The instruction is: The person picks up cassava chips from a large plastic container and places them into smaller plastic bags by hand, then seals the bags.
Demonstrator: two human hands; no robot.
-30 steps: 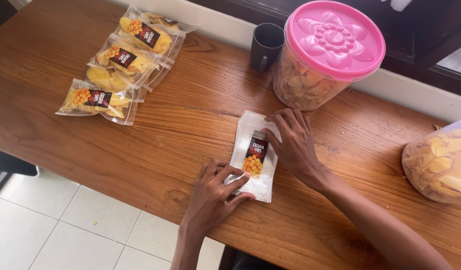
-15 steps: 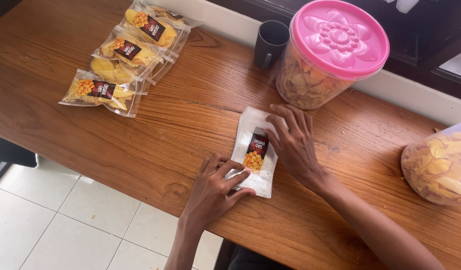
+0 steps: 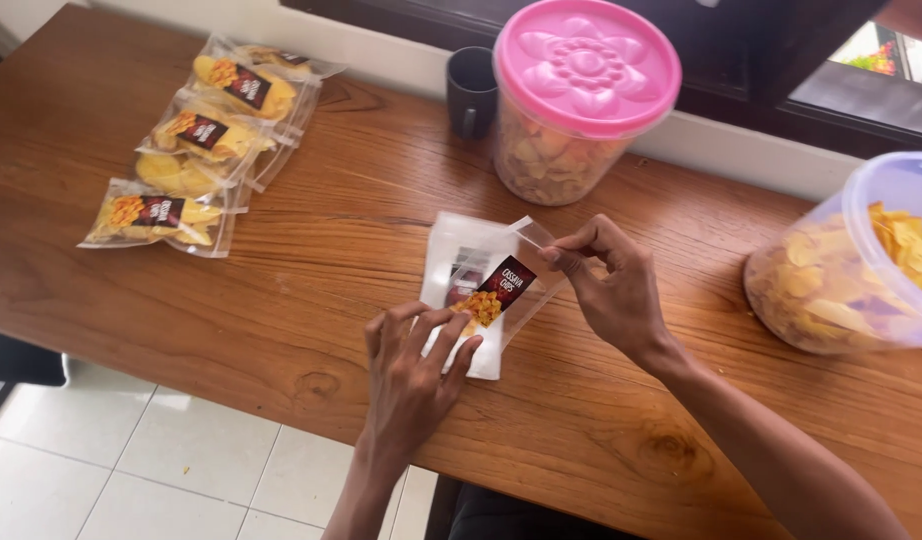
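Head view: nearest, the left hand (image 3: 413, 370) lies flat, fingers spread, pressing down the lower end of a small clear bag (image 3: 478, 290) on the wooden worktop (image 3: 311, 250). Just beyond, the right hand (image 3: 613, 290) pinches the bag's open top edge in a closed grip, lifting it. Farther back stand a pink-lidded tub (image 3: 581, 95), a dark mug (image 3: 472, 90) and filled bags (image 3: 196, 150)

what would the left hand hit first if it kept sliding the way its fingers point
Likely the clear label-printed pouch that the left hand already presses; beyond it the clear tub with the pink flower lid, though depth is unclear.
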